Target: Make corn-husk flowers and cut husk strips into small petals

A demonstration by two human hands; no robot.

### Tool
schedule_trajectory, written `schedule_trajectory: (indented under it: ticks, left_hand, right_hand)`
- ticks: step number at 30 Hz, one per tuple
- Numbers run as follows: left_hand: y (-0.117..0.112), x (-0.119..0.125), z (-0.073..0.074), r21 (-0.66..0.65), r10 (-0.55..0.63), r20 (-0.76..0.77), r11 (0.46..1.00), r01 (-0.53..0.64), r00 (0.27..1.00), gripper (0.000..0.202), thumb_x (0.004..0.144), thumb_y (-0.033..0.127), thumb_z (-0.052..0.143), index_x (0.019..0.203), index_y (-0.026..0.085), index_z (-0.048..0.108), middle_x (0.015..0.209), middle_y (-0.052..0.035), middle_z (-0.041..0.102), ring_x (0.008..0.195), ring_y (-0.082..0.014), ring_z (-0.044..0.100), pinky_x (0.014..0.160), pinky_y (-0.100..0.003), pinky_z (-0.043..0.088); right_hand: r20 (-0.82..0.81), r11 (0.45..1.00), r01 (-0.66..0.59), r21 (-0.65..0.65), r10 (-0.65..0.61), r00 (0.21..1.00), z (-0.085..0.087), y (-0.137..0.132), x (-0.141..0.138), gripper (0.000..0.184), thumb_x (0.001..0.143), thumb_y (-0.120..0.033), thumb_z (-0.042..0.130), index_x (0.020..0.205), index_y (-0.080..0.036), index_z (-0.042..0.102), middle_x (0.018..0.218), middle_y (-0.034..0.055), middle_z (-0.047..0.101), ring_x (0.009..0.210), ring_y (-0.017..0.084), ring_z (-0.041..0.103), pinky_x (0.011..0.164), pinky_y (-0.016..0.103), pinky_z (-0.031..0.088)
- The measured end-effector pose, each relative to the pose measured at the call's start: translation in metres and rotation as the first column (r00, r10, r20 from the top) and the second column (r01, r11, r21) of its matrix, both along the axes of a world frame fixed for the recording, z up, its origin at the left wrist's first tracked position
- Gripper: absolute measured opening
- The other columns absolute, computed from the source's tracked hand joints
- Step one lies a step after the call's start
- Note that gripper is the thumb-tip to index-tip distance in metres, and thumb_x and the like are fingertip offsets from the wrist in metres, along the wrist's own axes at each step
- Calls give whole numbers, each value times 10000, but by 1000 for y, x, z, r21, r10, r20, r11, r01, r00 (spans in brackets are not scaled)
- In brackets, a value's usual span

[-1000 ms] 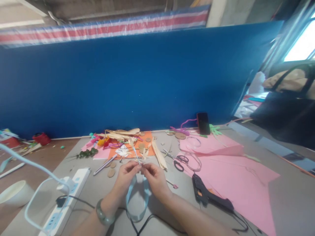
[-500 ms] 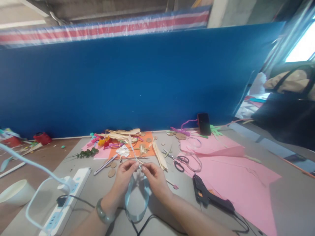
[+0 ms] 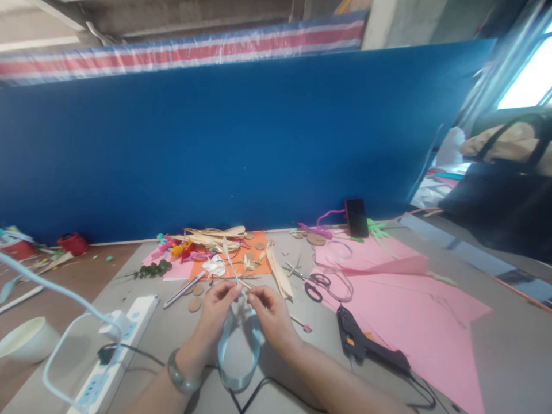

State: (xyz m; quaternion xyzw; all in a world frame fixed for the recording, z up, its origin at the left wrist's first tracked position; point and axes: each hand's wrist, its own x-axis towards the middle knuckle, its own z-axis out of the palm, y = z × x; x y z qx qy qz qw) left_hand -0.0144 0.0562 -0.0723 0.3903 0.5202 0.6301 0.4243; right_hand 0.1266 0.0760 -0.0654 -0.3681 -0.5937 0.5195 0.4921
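My left hand (image 3: 218,315) and my right hand (image 3: 271,315) meet over the grey table (image 3: 172,328), fingers pinched together. Between them they hold a light blue ribbon (image 3: 237,356) that hangs down in a loop toward me. A thin pale stem with a dried leaf tip (image 3: 228,259) rises from the pinch point. A green bangle (image 3: 179,374) sits on my left wrist.
A black glue gun (image 3: 366,345) lies right of my hands on pink paper (image 3: 409,299). Scissors (image 3: 313,284), an orange sheet (image 3: 254,259) with dried leaves and cardboard discs, a phone (image 3: 356,217), a white power strip (image 3: 116,345) and a white cup (image 3: 23,339) surround them. A blue partition (image 3: 237,144) backs the table.
My hands stay together on the ribbon with small finger shifts. The stem's tip leans slightly more to the left.
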Motion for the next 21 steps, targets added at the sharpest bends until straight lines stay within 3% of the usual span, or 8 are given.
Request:
schedule_trajectory:
  ticks: [21]
  left_hand:
    - [-2, 1, 4, -14, -20, 7, 1000, 20, 1000, 251, 679, 398, 731, 739, 157, 695, 607, -1, 622, 542, -137, 561, 560, -254, 454]
  right_hand:
    - [1, 1000, -18, -2, 18, 1000, 0, -2, 0, 147, 781, -294, 592, 777, -162, 657, 705, 28, 653, 671, 170, 577, 657, 290, 460]
